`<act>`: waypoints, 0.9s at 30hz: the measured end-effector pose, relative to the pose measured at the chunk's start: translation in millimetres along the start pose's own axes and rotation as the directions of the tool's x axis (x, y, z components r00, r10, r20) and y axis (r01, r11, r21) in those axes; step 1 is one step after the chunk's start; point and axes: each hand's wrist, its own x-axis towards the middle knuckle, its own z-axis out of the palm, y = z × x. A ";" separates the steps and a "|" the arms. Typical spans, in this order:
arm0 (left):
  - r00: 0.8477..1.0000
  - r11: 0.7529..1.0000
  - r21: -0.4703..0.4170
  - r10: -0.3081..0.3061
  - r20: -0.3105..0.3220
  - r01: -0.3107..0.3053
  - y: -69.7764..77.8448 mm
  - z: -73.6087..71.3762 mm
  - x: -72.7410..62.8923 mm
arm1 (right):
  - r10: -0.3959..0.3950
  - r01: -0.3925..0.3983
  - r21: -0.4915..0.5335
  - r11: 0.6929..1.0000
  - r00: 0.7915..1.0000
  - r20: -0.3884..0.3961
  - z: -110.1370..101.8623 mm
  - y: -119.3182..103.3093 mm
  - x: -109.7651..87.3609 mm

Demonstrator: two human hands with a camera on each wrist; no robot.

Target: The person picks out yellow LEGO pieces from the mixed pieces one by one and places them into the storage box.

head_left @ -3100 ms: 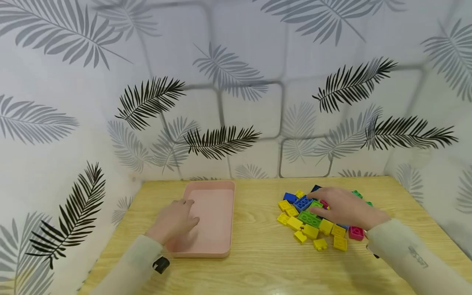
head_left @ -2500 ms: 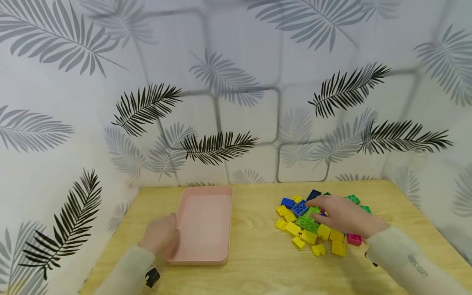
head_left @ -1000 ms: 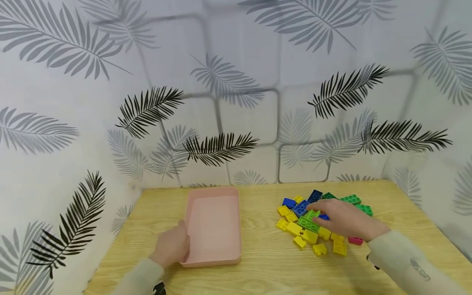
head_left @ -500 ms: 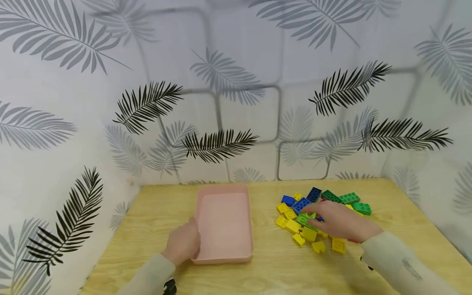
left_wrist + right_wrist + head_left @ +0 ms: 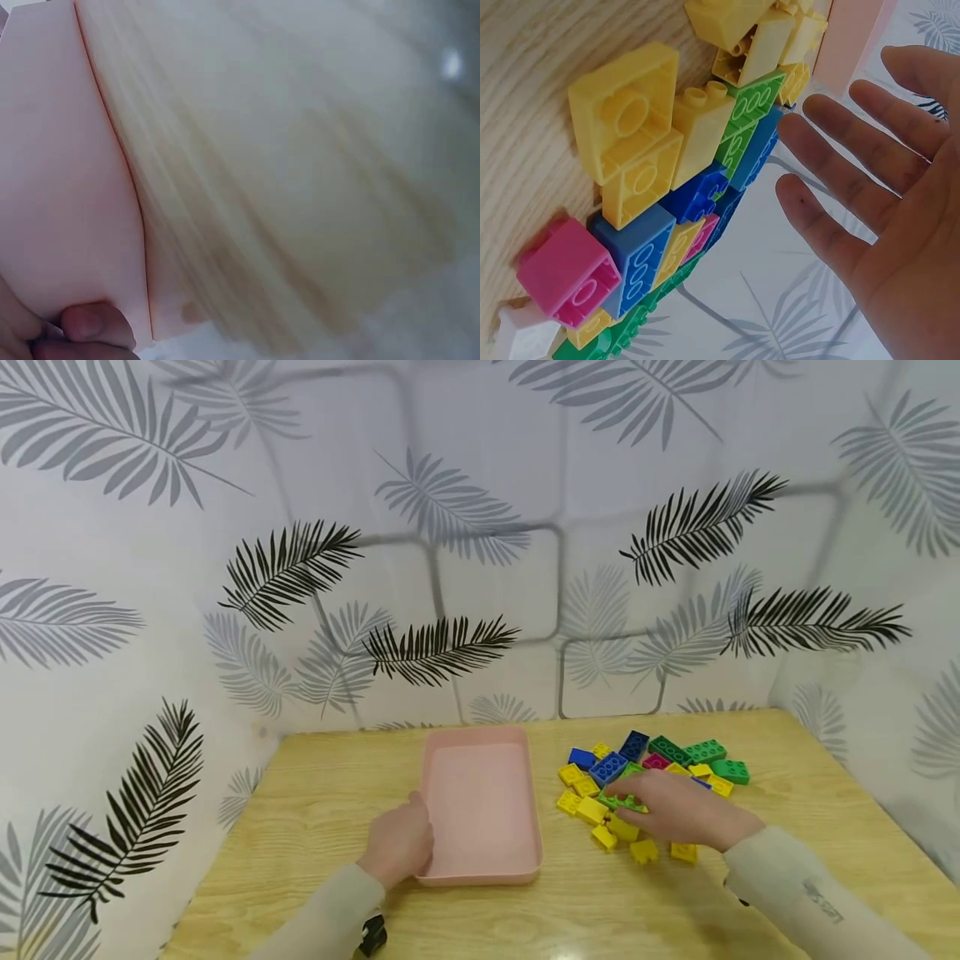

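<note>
- Our left hand [image 5: 399,843] grips the left wall of the pink rectangular plastic tray [image 5: 483,802], on the wood-grained desk [image 5: 577,906] beside the multicoloured plastic bricks [image 5: 694,196].
- Our right hand [image 5: 686,810], holding nothing, hovers over these bricks with fingers extended.
- We judge this step as positioning the tray; next, we probably need to pinch one brick.

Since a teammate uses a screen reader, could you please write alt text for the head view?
A person's left hand grips the left side of a pink tray while their right hand is over colourful toy bricks on a wood-grain table, before a leaf-patterned backdrop.
</note>
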 end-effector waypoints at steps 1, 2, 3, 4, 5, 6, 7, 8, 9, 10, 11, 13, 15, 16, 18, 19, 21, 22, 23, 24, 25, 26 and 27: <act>1.000 1.000 0.003 0.000 -0.005 0.000 2.4 0.2 0.8 | 0.010 -0.010 0.001 1.000 1.000 0.006 0.9 -0.8 0.6; 1.000 1.000 0.010 -0.001 -0.006 0.001 4.5 0.2 1.4 | 0.022 -0.022 0.003 1.000 1.000 0.013 1.8 -1.6 1.0; 1.000 1.000 0.013 -0.002 -0.010 0.002 6.6 -0.1 1.9 | 0.033 -0.033 0.004 0.999 0.999 0.021 2.6 -2.4 1.3; 1.000 1.000 0.015 -0.003 -0.011 0.004 8.5 -0.3 2.1 | 0.037 -0.037 0.001 0.999 0.999 0.028 3.3 -3.0 1.6; 1.000 1.000 0.017 -0.005 -0.013 0.005 10.2 -0.5 2.2 | 0.044 -0.044 -0.002 0.999 0.999 0.033 4.0 -3.6 1.7; 1.000 1.000 0.017 -0.005 -0.016 0.005 11.6 -0.7 2.2 | 0.049 -0.049 -0.006 0.999 0.998 0.036 4.7 -4.1 1.8; 1.000 1.000 0.015 -0.008 -0.015 0.009 12.9 -1.0 1.9 | 0.058 -0.058 -0.008 0.998 0.998 0.040 5.5 -4.7 1.8; 1.000 1.000 0.013 -0.011 -0.012 0.011 14.0 -1.3 1.4 | 0.062 -0.061 -0.013 0.998 0.997 0.045 6.2 -5.2 1.5; 1.000 1.000 0.008 -0.014 -0.013 0.014 15.1 -1.8 0.6 | 0.061 -0.060 -0.017 0.998 0.997 0.049 7.1 -5.5 1.3; 1.000 1.000 0.013 -0.017 -0.014 0.017 16.4 -1.5 -0.4 | 0.064 -0.063 -0.020 0.998 0.996 0.054 8.8 -5.3 1.3; 1.000 1.000 0.012 -0.023 -0.014 0.023 17.7 -0.9 -1.2 | 0.069 -0.067 -0.023 0.997 0.996 0.059 10.7 -4.8 1.1; 1.000 0.999 0.015 -0.028 -0.011 0.029 19.8 -0.3 -2.9 | 0.072 -0.070 -0.030 0.997 0.995 0.070 14.4 -4.1 1.6; 0.999 0.999 0.025 -0.033 -0.011 0.033 21.3 0.2 -4.0 | 0.070 -0.067 -0.035 0.997 0.994 0.078 17.4 -3.0 3.3; 0.999 0.999 0.028 -0.035 -0.013 0.035 21.8 0.5 -4.1 | 0.071 -0.068 -0.036 0.997 0.994 0.080 18.5 -2.6 4.5; 0.999 0.999 0.028 -0.038 -0.014 0.038 22.2 0.3 -3.9 | 0.070 -0.067 -0.042 0.997 0.994 0.078 18.9 -2.9 6.9; 0.999 0.999 0.030 -0.040 -0.016 0.041 22.3 0.3 -3.4 | 0.070 -0.067 -0.044 0.997 0.995 0.075 18.8 -3.1 8.0; 0.999 0.998 0.044 -0.044 -0.018 0.045 22.8 0.3 -3.0 | 0.071 -0.068 -0.043 0.997 0.995 0.067 19.0 -3.6 10.2; 0.999 0.998 0.049 -0.045 -0.017 0.046 23.2 0.1 -3.0 | 0.072 -0.069 -0.041 0.997 0.995 0.064 19.3 -3.8 11.0; 0.999 0.997 0.056 -0.047 -0.010 0.047 23.4 0.3 -2.9 | 0.072 -0.070 -0.038 0.997 0.996 0.061 19.5 -4.2 11.6; 0.999 0.997 0.062 -0.048 -0.004 0.048 23.4 0.1 -2.7 | 0.073 -0.071 -0.037 0.997 0.996 0.059 19.8 -4.4 12.2; 0.999 0.997 0.065 -0.046 -0.001 0.046 23.5 0.0 -2.5 | 0.074 -0.072 -0.036 0.997 0.996 0.057 20.2 -4.7 12.8; 0.999 0.997 0.068 -0.045 0.009 0.044 23.4 -0.5 -2.5 | 0.073 -0.071 -0.035 0.997 0.996 0.055 20.8 -4.8 13.5; 0.999 0.997 0.066 -0.043 0.019 0.042 23.1 -1.1 -2.3 | 0.072 -0.070 -0.034 0.997 0.996 0.054 21.1 -5.2 14.4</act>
